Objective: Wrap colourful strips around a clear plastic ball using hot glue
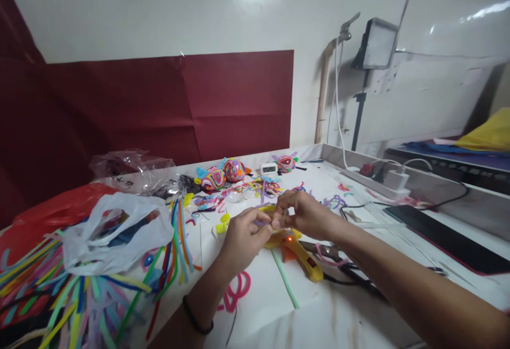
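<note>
My left hand (243,237) and my right hand (305,213) meet over the middle of the white table (319,317). Together they pinch a small piece made of yellow and purple pipe cleaner (268,216), fingertips touching. Just below my hands lies a yellow glue gun (300,256) with a lit red lamp, its black cord running right. A green pipe cleaner (285,279) lies beside it, and a pink coiled pipe cleaner (237,290) sits by my left wrist.
A heap of coloured pipe cleaners (79,296) and a white plastic bag (115,232) fill the left side. Finished colourful figures (223,173) stand at the back, by a small digital clock (269,168). A power strip (382,181), a lamp stand (358,115) and a dark tablet (446,237) are on the right.
</note>
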Demonstrator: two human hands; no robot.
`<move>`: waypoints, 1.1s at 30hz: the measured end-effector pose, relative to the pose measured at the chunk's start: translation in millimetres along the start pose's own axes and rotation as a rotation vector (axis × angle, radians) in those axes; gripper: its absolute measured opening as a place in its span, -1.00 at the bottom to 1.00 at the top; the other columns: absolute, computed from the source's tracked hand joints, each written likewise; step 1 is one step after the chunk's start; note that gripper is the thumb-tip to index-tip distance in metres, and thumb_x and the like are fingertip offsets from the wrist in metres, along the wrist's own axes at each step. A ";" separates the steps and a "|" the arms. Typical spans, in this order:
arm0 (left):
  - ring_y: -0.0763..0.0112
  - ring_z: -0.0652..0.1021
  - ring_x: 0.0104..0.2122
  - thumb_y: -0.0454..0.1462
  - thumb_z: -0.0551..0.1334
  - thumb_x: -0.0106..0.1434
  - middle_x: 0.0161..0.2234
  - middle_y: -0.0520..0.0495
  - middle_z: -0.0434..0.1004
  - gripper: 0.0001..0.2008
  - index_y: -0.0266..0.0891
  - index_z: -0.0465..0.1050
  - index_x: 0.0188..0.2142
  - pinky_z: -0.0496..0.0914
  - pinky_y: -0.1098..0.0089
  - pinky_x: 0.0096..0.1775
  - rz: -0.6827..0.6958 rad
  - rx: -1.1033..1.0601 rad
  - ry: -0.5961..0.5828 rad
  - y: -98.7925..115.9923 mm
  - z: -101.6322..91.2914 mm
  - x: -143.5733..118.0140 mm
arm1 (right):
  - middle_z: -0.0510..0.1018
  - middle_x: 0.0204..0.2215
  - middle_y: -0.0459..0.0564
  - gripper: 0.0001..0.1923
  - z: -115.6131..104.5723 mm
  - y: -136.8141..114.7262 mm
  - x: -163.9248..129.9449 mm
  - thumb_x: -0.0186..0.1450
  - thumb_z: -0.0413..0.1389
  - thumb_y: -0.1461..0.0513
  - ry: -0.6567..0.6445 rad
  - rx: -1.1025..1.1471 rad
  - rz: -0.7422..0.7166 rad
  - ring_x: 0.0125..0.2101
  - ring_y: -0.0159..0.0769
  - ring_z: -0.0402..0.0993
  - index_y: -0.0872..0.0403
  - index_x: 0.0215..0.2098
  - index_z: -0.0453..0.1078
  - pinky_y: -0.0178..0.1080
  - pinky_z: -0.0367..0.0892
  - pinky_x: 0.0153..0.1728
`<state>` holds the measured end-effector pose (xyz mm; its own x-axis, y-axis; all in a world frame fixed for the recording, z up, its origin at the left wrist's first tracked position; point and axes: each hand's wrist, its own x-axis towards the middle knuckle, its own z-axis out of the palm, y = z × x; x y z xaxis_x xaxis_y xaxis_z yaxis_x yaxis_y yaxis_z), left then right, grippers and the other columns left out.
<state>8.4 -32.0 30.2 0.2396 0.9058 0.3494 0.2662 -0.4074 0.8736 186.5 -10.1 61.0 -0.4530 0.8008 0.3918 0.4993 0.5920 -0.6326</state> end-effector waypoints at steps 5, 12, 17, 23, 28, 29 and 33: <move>0.58 0.23 -0.78 -0.23 0.21 0.07 -0.75 0.20 0.19 -0.89 -0.22 0.34 -0.43 0.07 0.54 -0.70 -0.111 -0.091 -0.037 -2.8 -1.1 1.5 | 0.59 -0.50 -0.01 -0.79 -6.1 2.5 -0.1 0.13 0.20 0.14 -0.106 0.091 0.022 -0.43 -0.28 0.45 0.13 -0.48 0.55 -0.27 0.33 -0.36; 0.58 0.24 -0.79 -0.23 0.27 0.01 -0.78 0.19 0.21 -0.86 -0.21 0.33 -0.49 0.07 0.54 -0.69 -0.139 -0.174 -0.018 -5.1 -0.8 2.7 | 0.60 -0.47 0.00 -0.77 -4.6 5.6 -1.7 0.15 0.17 0.15 -0.136 0.153 0.038 -0.41 -0.28 0.46 0.15 -0.42 0.58 -0.26 0.36 -0.34; 0.57 0.23 -0.80 -0.19 0.28 0.00 -0.80 0.21 0.19 -0.82 -0.18 0.29 -0.52 0.05 0.54 -0.71 -0.138 -0.124 0.022 -10.4 2.3 4.2 | 0.61 -0.45 0.01 -0.78 -0.8 6.2 -2.7 0.16 0.14 0.19 -0.148 0.146 0.030 -0.41 -0.27 0.48 0.16 -0.38 0.58 -0.26 0.36 -0.34; 0.56 0.22 -0.82 -0.19 0.29 0.00 -0.84 0.21 0.16 -0.78 -0.16 0.24 -0.55 0.05 0.55 -0.70 -0.149 -0.090 0.063 -19.6 1.9 6.3 | 0.60 -0.43 0.00 -0.80 4.4 5.4 -3.2 0.14 0.11 0.28 -0.076 0.143 -0.008 -0.38 -0.27 0.48 0.17 -0.32 0.54 -0.25 0.36 -0.28; 0.58 0.21 -0.83 -0.21 0.33 -0.05 -0.83 0.21 0.18 -0.76 -0.17 0.24 -0.57 0.04 0.55 -0.71 -0.172 -0.096 0.108 -16.2 1.5 7.3 | 0.62 -0.41 0.00 -0.81 12.6 8.2 -2.8 0.16 0.13 0.30 -0.013 0.107 -0.008 -0.38 -0.26 0.51 0.14 -0.27 0.55 -0.25 0.36 -0.29; 0.59 0.21 -0.83 -0.21 0.33 -0.06 -0.83 0.22 0.18 -0.76 -0.17 0.24 -0.58 0.04 0.55 -0.71 -0.179 -0.095 0.123 -15.4 1.3 7.6 | 0.63 -0.39 0.00 -0.82 12.9 7.2 -3.7 0.17 0.14 0.31 0.018 0.083 -0.012 -0.35 -0.24 0.52 0.12 -0.27 0.54 -0.24 0.37 -0.27; 0.61 0.18 -0.84 -0.23 0.32 -0.07 -0.83 0.22 0.16 -0.76 -0.18 0.24 -0.62 0.02 0.55 -0.72 -0.234 -0.089 0.199 -14.6 -0.1 9.9 | 0.64 -0.26 0.03 -0.86 7.3 -2.7 -15.6 0.24 0.15 0.22 0.210 -0.056 -0.067 -0.18 -0.16 0.52 0.05 -0.25 0.51 -0.16 0.34 -0.14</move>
<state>6.7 -17.1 20.9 -0.0080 0.9822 0.1874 0.2075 -0.1817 0.9612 186.8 -24.8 51.8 -0.3258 0.7574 0.5659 0.5163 0.6439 -0.5646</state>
